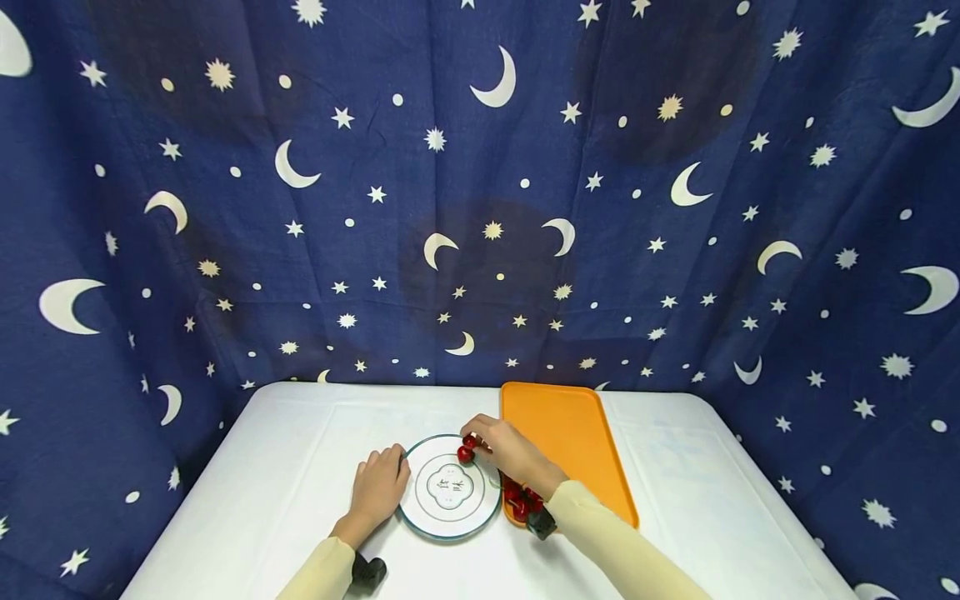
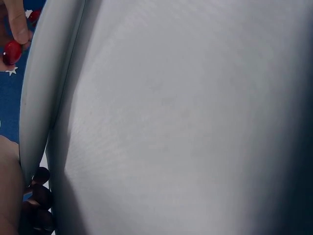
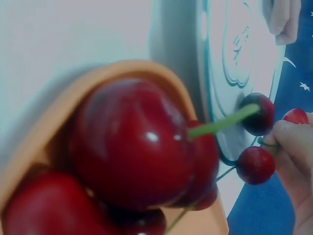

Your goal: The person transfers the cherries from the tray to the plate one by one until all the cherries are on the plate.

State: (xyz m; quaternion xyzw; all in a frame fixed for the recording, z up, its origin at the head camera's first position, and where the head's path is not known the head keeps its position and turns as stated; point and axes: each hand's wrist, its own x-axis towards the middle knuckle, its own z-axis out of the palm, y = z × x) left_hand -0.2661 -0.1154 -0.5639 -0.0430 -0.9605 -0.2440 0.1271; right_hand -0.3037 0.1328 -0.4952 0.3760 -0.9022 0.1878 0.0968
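My left hand (image 1: 378, 486) holds the left rim of a round white plate (image 1: 422, 504), which has a teal edge and a green flower-shaped mark in its middle. Over the plate's upper right part, my right hand (image 1: 513, 454) pinches red cherries (image 1: 466, 454) with thin green stems. One cherry (image 3: 256, 165) hangs by the fingertips in the right wrist view, and another shows behind the fingers. A darker cherry (image 3: 257, 113) overlaps the plate there. Below my right wrist, several more cherries (image 1: 517, 504) lie in the near left corner of an orange tray (image 1: 562, 417).
A white cloth covers the table (image 1: 300, 442). The tray stands to the right of the plate and reaches back to the table's far edge. Behind hangs a dark blue curtain (image 1: 480, 167) with moons and stars. Dark wrist cameras (image 1: 367, 572) sit under both wrists.
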